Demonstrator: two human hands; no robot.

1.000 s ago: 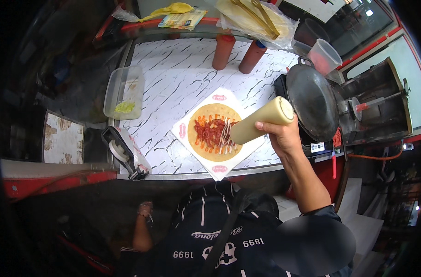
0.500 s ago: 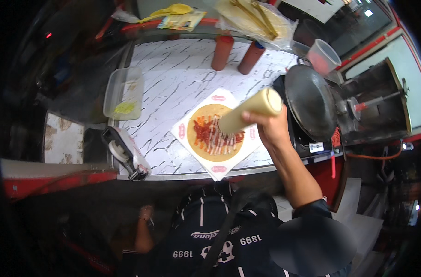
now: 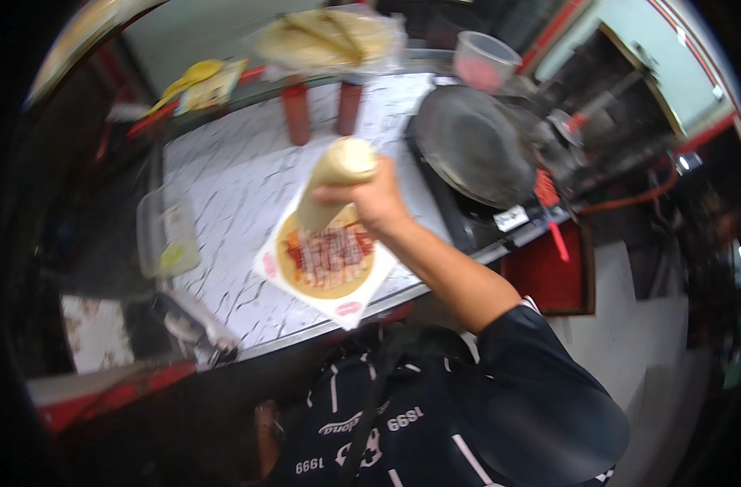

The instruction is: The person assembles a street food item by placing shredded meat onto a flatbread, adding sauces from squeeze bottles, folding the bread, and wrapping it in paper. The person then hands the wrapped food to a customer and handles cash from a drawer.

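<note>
My right hand (image 3: 366,195) is closed round a cream-coloured squeeze bottle (image 3: 328,183), held tilted with its tip down over the far left part of a round flatbread (image 3: 346,286). Strips of dark red filling (image 3: 358,243) lie across the flatbread, with pale sauce lines drawn over them. Under the flatbread is a white paper sheet (image 3: 380,280) with pink printed marks, one corner reaching the counter's front edge. The bottle and hand hide part of the flatbread's far side. My left hand (image 3: 267,418) hangs low beside my body, dim and blurred, its fingers unclear.
Two red-brown sauce bottles (image 3: 295,114) stand at the back of the marbled counter (image 3: 224,162). A clear tub (image 3: 167,235) with green bits sits left, near a dispenser-like object (image 3: 187,321). Right is a round dark griddle (image 3: 476,146); behind are bagged flatbreads with tongs (image 3: 330,36).
The view has turned, so the counter now slants and sits further left. Over the flatbread, the bottle has shifted toward its left side, and sauce lines cover more of the filling.
</note>
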